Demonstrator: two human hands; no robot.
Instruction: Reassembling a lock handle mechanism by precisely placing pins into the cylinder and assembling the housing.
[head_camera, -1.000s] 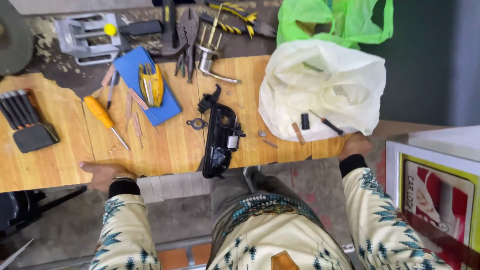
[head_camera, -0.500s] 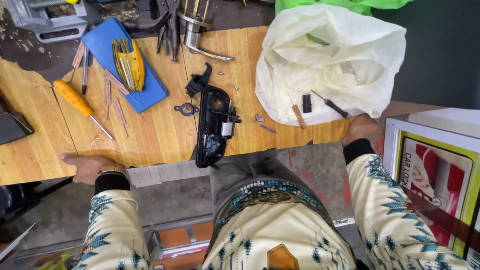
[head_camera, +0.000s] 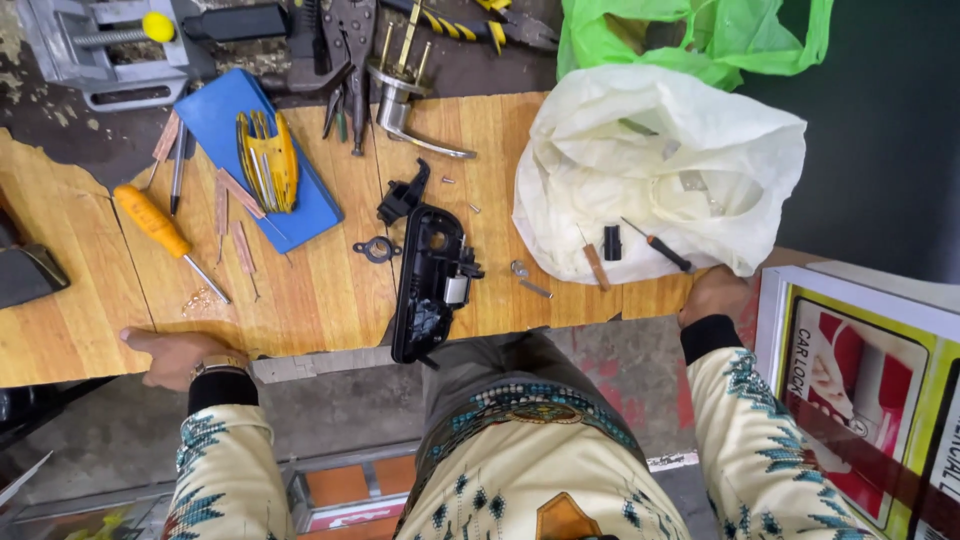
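The wooden bench (head_camera: 320, 290) spans the view, and both hands rest on its near edge. The white bag (head_camera: 660, 170) lies open on the bench's right end, with a small screwdriver (head_camera: 657, 245) and a black clip (head_camera: 612, 242) on its lip. A green bag (head_camera: 700, 35) sits behind it. The blue pad (head_camera: 225, 125) lies at the bench's back left, carrying a yellow tool (head_camera: 268, 160); an orange screwdriver (head_camera: 160, 228) lies left of it. The black handle housing (head_camera: 430, 285) lies mid-bench, overhanging the near edge, with its parts apart: a black bracket (head_camera: 403, 195) and a ring (head_camera: 377, 249) just beside it, a washer (head_camera: 519, 268) and pin (head_camera: 536, 289) to its right. So it looks taken apart, with reassembly not begun. The left hand (head_camera: 175, 352) lies flat, fingers spread, holding nothing. The right hand (head_camera: 715, 295) curls over the bench edge below the white bag, holding no tool.
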